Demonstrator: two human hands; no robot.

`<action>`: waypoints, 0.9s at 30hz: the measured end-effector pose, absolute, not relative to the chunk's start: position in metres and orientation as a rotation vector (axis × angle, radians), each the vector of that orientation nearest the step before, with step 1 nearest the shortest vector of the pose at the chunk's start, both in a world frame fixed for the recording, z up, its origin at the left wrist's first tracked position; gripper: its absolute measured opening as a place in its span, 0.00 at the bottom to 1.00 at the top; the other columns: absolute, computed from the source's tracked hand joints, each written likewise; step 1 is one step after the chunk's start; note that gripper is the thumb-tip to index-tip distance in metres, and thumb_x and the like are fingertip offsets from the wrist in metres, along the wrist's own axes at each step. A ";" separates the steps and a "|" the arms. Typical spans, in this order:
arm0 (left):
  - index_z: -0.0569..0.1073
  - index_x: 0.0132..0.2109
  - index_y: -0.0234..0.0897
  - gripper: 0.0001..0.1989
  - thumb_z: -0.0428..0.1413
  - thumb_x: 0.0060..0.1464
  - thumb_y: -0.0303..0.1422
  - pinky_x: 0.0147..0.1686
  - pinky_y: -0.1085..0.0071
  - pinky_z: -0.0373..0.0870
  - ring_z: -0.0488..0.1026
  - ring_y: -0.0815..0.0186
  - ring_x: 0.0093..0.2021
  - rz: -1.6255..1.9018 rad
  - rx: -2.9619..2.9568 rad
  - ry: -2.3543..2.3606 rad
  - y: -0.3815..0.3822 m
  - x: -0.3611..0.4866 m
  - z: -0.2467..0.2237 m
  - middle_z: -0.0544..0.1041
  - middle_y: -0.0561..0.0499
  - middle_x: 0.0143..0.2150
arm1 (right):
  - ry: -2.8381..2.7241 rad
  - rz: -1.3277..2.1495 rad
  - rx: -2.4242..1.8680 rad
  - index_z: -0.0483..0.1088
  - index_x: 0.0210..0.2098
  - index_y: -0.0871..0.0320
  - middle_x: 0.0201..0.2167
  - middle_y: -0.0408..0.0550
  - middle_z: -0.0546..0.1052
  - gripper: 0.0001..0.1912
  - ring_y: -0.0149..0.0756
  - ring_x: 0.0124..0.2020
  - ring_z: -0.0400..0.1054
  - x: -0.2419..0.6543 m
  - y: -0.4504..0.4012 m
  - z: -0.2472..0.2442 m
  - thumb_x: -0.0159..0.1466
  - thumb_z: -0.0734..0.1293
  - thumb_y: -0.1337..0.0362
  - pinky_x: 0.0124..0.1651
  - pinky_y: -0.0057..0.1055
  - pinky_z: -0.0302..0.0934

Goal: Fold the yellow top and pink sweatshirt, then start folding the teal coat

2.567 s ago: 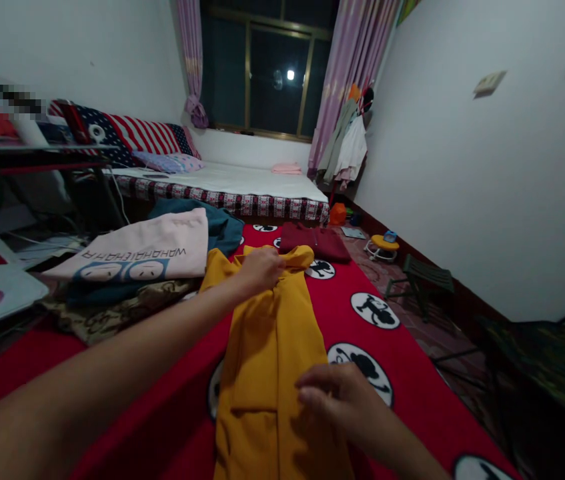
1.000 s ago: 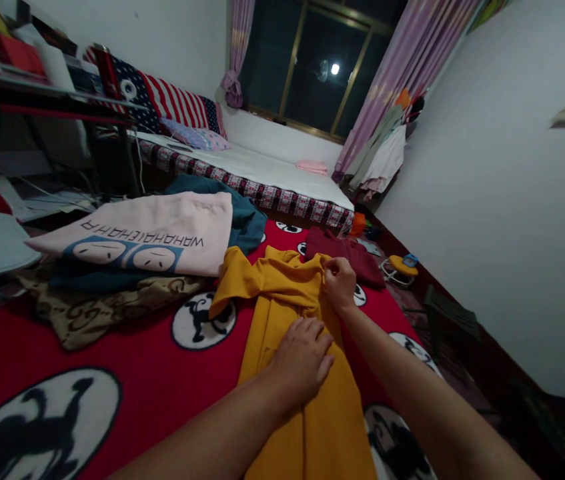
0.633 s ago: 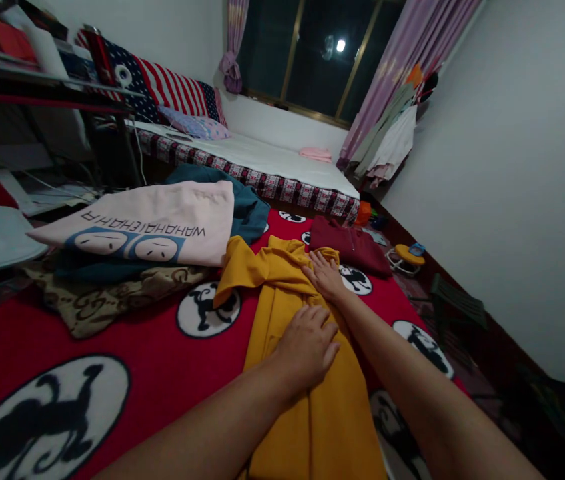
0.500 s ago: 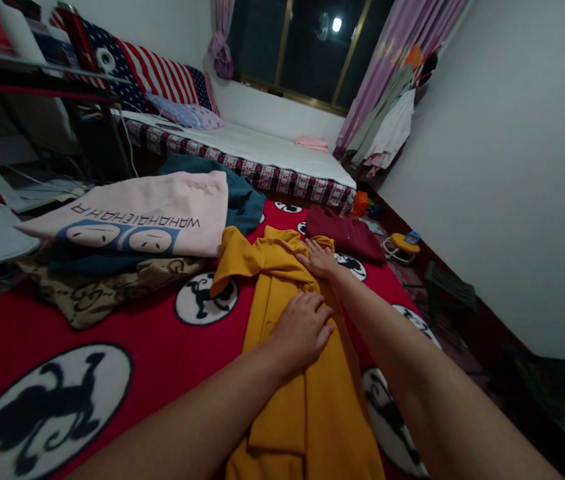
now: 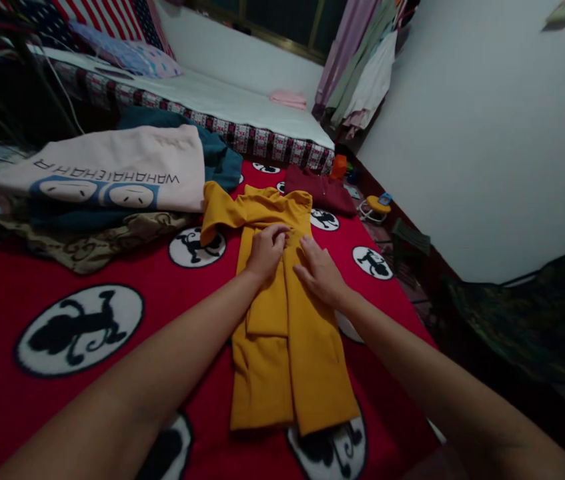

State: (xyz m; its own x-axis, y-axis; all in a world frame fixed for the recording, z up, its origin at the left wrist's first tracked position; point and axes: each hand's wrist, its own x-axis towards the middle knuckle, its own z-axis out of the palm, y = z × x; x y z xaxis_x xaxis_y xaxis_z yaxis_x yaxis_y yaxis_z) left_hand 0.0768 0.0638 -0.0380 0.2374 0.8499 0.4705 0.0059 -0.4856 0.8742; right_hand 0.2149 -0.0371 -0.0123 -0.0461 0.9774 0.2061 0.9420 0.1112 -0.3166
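Observation:
A yellow garment [image 5: 267,380] lies lengthwise on a red blanket [image 5: 162,347] patterned with white circles, its two long parts side by side and one part folded out to the left at the top. My left hand [image 5: 268,251] rests on its upper middle, fingers curled toward the cloth; whether they pinch any fabric is too unclear to tell. On the garment's right side lies my right hand [image 5: 319,270], palm down with its fingers apart.
Left of the garment is a pile with a pale pink printed top [image 5: 162,150]. A folded dark red garment [image 5: 317,190] lies beyond. Further back stands a bed [image 5: 232,100]; a yellow stool [image 5: 377,205] and a wall are on the right.
The view has tilted down, showing the garment's lower ends. My right hand has come down from the garment's top right, and my left hand has moved toward the upper middle.

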 end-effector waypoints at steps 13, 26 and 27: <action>0.75 0.39 0.34 0.12 0.48 0.53 0.23 0.39 0.69 0.74 0.76 0.66 0.37 1.285 1.679 0.857 0.043 0.050 -0.025 0.79 0.47 0.38 | -1.736 0.078 -1.827 0.54 0.65 0.57 0.67 0.53 0.56 0.29 0.44 0.68 0.47 0.185 0.018 -0.014 0.67 0.56 0.56 0.66 0.49 0.44; 0.69 0.54 0.39 0.23 0.57 0.49 0.33 0.42 0.67 0.68 0.73 0.55 0.46 1.026 2.272 1.733 0.090 -0.069 -0.010 0.76 0.45 0.48 | -1.824 0.006 -1.929 0.51 0.66 0.58 0.68 0.55 0.52 0.31 0.47 0.68 0.45 0.182 0.015 -0.034 0.67 0.57 0.53 0.65 0.50 0.43; 0.71 0.52 0.40 0.19 0.55 0.51 0.32 0.39 0.68 0.67 0.74 0.56 0.44 0.940 2.290 1.767 0.092 -0.070 -0.007 0.78 0.46 0.45 | -1.802 0.006 -1.914 0.51 0.66 0.60 0.67 0.56 0.54 0.31 0.47 0.68 0.47 0.182 0.015 -0.034 0.67 0.57 0.54 0.65 0.49 0.44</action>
